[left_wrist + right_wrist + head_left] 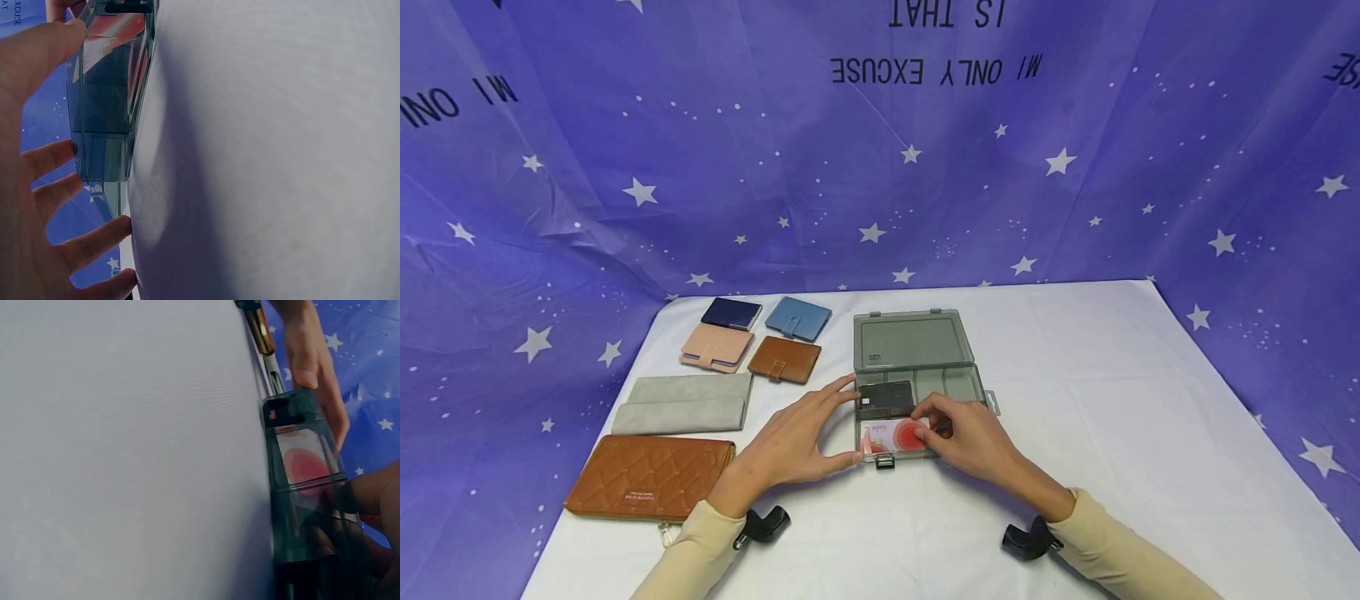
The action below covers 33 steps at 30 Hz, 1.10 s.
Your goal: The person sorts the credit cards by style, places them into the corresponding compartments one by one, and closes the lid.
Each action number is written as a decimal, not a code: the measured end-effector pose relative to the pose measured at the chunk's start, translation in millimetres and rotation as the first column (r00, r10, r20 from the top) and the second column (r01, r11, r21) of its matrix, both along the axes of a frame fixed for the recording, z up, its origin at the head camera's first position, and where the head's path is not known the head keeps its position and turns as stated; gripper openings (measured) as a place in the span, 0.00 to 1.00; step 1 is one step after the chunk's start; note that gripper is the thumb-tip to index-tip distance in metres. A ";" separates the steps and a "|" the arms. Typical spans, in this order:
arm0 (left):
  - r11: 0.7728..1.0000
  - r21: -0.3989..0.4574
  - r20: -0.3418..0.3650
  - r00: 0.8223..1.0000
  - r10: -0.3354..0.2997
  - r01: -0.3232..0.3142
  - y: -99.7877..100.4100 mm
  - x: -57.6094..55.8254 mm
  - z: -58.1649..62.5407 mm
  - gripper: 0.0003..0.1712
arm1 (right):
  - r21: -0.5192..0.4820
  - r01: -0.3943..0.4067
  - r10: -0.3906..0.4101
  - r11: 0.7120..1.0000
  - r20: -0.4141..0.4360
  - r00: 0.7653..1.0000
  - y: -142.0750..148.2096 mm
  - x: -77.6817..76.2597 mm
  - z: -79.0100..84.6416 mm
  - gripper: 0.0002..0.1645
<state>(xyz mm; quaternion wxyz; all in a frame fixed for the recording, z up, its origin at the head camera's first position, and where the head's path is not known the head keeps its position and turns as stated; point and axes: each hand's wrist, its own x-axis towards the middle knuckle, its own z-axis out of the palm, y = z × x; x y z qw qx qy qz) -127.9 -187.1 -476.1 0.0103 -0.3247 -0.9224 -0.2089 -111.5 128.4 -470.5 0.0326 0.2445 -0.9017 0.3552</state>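
A grey translucent plastic box (pixel 917 325) lies with its lid folded back. In its front left compartment is a white and pink card with a red circle (pixel 895 437); a black card (pixel 886 399) lies in the compartment behind. My right hand (pixel 973 437) pinches the red-circle card at its right end, fingertips down inside the box; the right wrist view shows these fingers (pixel 322 540) through the clear wall. My left hand (pixel 793 437) steadies the box's left side with spread fingers, its thumb (pixel 74 31) at the front left corner.
Left of the box lie a brown quilted zip wallet (pixel 651 477), a grey folding wallet (pixel 683 403) and small card holders in pink (pixel 717 346), navy (pixel 732 313), blue (pixel 799 318) and brown (pixel 785 359). A purple starry cloth (pixel 880 167) hangs behind the white table.
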 end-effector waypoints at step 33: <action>0.803 0.475 0.475 0.873 0.111 -0.361 29.8 -58.8 57.6 0.35 | -0.062 0.006 -0.004 0.998 0.023 1.000 35.9 -55.8 63.3 0.29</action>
